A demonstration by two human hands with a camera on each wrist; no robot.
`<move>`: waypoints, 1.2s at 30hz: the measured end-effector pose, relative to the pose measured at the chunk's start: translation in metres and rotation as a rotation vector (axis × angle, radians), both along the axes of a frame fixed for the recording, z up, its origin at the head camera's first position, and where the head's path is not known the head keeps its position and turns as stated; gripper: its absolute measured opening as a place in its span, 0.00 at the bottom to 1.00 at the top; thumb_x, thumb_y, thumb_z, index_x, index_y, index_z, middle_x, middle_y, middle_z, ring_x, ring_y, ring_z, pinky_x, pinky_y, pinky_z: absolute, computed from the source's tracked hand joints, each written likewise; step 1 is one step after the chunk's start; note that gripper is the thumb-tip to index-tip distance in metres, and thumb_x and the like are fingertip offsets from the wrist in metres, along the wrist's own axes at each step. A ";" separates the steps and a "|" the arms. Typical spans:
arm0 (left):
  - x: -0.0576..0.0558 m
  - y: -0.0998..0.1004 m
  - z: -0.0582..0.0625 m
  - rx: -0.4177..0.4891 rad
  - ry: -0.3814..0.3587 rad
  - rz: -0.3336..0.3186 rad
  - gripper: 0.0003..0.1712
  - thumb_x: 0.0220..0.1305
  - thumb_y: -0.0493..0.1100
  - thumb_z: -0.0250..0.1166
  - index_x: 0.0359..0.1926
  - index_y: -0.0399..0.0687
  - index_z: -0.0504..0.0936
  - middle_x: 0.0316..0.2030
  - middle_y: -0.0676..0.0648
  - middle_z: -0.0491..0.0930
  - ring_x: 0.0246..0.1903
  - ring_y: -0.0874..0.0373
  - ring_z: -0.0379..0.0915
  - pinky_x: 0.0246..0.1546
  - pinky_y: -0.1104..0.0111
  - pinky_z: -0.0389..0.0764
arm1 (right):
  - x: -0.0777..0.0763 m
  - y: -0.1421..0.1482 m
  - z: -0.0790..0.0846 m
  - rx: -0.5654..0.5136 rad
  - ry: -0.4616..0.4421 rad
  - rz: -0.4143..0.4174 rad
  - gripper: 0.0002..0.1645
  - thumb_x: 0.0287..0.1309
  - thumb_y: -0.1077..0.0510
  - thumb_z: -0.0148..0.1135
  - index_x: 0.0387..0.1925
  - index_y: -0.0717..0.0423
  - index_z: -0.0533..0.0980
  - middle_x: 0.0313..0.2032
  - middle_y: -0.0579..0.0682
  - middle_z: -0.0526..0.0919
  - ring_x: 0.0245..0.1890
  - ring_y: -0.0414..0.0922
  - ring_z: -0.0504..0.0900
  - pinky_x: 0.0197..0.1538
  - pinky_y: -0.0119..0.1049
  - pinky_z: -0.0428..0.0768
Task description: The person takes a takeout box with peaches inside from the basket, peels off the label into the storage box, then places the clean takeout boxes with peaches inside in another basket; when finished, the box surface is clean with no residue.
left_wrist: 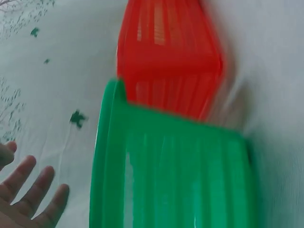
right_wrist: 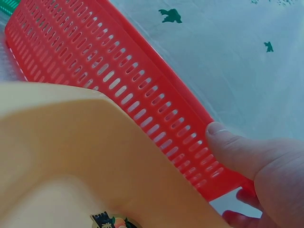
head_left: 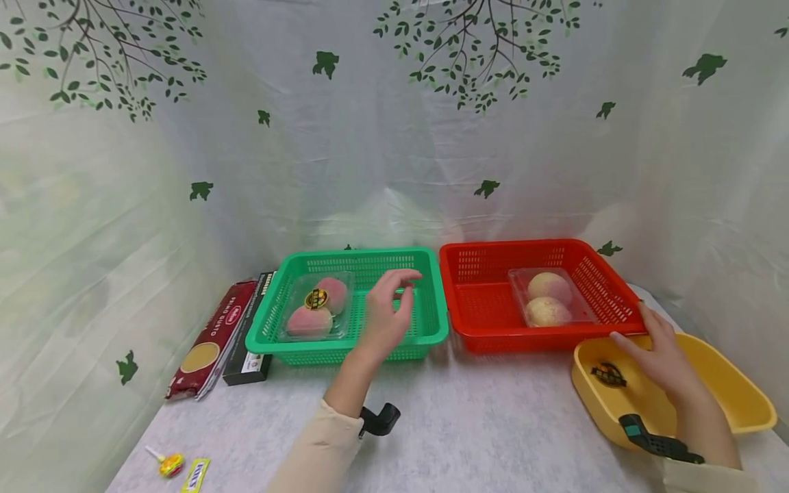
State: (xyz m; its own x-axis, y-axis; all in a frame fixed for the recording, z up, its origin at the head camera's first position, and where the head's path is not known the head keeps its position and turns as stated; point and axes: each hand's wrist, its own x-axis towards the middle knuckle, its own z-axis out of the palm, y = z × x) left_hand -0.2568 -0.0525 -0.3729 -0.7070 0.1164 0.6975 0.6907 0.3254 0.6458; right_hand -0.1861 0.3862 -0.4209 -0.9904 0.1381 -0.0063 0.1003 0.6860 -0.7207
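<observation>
My left hand [head_left: 390, 309] is raised over the green basket [head_left: 281, 348], its fingers loosely bent and holding nothing; the left wrist view has them spread. Inside that basket lies a clear pack of two pink, peach-like fruits [head_left: 310, 322] with a black-and-gold label. At the front right corner of the red basket [head_left: 481, 301], my right hand [head_left: 668, 356] grips the edge, the thumb [right_wrist: 232, 147] along the wall and the fingers round the corner. A second pack with two paler fruits [head_left: 548, 311] sits in the red basket.
A yellow tub [head_left: 733, 370] stands under the right forearm, a round black-and-gold sticker [head_left: 609, 374] inside it. Left of the green basket lie a dark red food packet [head_left: 212, 342] and a black box [head_left: 246, 352]. A lollipop [head_left: 171, 465] and small yellow sweet [head_left: 196, 475] are front left.
</observation>
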 end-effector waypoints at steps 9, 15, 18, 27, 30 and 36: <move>0.014 -0.066 -0.016 0.007 -0.215 0.139 0.15 0.73 0.34 0.54 0.54 0.49 0.81 0.52 0.46 0.81 0.52 0.52 0.79 0.52 0.53 0.82 | 0.000 0.000 0.002 -0.001 0.004 -0.002 0.59 0.69 0.35 0.52 0.78 0.52 0.26 0.75 0.71 0.24 0.69 0.80 0.41 0.55 0.81 0.62; 0.021 -0.095 -0.027 0.015 -0.170 0.210 0.16 0.72 0.32 0.54 0.55 0.45 0.81 0.51 0.44 0.82 0.51 0.52 0.79 0.51 0.57 0.81 | 0.000 -0.001 0.005 0.012 0.002 0.008 0.58 0.70 0.36 0.51 0.78 0.53 0.26 0.75 0.72 0.24 0.70 0.80 0.40 0.55 0.81 0.61; 0.020 -0.106 -0.030 0.036 -0.122 0.282 0.15 0.71 0.31 0.55 0.53 0.43 0.82 0.49 0.44 0.83 0.50 0.51 0.80 0.49 0.71 0.81 | 0.001 -0.002 0.007 0.019 -0.008 0.009 0.58 0.70 0.36 0.51 0.77 0.54 0.26 0.75 0.73 0.25 0.70 0.80 0.40 0.55 0.81 0.61; 0.022 -0.135 -0.033 0.046 -0.168 0.625 0.12 0.68 0.34 0.57 0.48 0.42 0.84 0.46 0.40 0.83 0.42 0.49 0.76 0.37 0.67 0.68 | 0.001 -0.012 0.016 0.077 0.005 0.003 0.58 0.68 0.37 0.54 0.78 0.60 0.33 0.74 0.75 0.24 0.69 0.81 0.38 0.53 0.80 0.65; 0.020 -0.143 -0.034 0.036 -0.164 0.655 0.11 0.68 0.35 0.58 0.48 0.42 0.84 0.47 0.39 0.83 0.50 0.43 0.77 0.51 0.54 0.72 | 0.000 -0.021 0.024 0.143 0.064 0.007 0.55 0.68 0.38 0.56 0.78 0.62 0.40 0.74 0.74 0.24 0.70 0.81 0.37 0.51 0.79 0.68; 0.018 -0.159 -0.034 0.038 -0.205 0.716 0.11 0.68 0.36 0.59 0.48 0.42 0.84 0.58 0.39 0.79 0.64 0.40 0.68 0.69 0.38 0.56 | 0.004 -0.051 0.046 0.162 0.166 0.057 0.53 0.65 0.42 0.61 0.78 0.58 0.46 0.76 0.72 0.32 0.69 0.78 0.43 0.50 0.76 0.72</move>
